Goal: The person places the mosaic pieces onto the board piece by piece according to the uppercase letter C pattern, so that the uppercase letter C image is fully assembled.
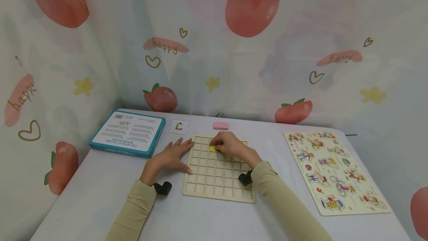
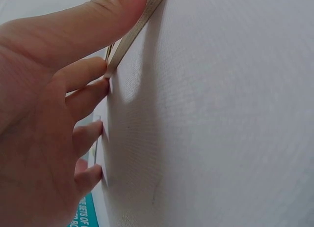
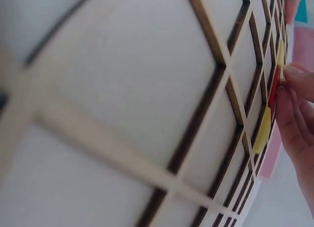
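Note:
A square wooden grid board lies flat on the white table. My left hand is spread at its left side, thumb and nearest fingertips touching the edge and the other fingertips on the tabletop. Over the far part of the board, my right hand pinches a small tile between thumb and forefinger; the fingertips mostly hide it, so its colour is unclear. Beside these fingertips, a red tile and a yellow tile sit in the grid, with more yellow on the red tile's other side.
Behind the board are a pink block and a small patterned card. A teal-edged box lies at the back left. On the right is a picture puzzle board. Something green peeks out beside the right sleeve.

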{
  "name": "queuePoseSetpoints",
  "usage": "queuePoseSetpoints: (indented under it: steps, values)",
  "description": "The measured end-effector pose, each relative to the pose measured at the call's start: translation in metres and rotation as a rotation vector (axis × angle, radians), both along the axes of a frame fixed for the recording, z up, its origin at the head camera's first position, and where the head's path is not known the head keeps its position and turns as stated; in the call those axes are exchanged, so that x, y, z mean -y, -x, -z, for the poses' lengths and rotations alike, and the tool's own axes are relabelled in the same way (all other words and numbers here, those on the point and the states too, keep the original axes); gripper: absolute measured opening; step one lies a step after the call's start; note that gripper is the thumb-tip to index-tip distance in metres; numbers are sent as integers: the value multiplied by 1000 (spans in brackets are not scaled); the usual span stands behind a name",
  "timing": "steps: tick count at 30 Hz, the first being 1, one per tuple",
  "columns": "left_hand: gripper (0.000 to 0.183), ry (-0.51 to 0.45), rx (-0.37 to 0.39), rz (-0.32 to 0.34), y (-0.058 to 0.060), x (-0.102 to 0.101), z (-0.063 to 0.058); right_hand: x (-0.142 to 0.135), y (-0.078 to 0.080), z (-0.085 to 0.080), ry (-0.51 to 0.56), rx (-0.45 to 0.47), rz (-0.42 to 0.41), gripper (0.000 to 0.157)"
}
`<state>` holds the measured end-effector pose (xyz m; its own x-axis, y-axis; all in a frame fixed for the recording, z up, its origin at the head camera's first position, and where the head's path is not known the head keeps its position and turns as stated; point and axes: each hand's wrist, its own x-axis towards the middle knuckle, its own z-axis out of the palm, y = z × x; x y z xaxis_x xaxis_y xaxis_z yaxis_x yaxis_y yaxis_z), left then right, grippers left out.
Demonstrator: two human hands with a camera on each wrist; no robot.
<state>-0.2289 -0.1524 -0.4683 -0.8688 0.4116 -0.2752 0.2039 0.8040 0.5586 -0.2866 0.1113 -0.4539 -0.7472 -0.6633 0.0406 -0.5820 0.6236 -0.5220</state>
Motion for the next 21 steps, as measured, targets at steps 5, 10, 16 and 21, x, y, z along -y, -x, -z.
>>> queuePoseSetpoints:
  steps: [5, 10, 16, 21]
  values:
    - [106, -10, -16, 4, 1, 0, -2, -11, -1, -4, 48, 39, 60, 21]
    - [106, -17, -21, -3, 1, -1, -1, -25, -3, -5, 53, 74, 110, 20]
    - [107, -14, -19, -3, -2, 0, 3, -44, -10, -4, 59, 86, 140, 18]
    - [108, -13, -29, 3, -2, 0, 3, -62, -17, -3, 63, 105, 182, 17]
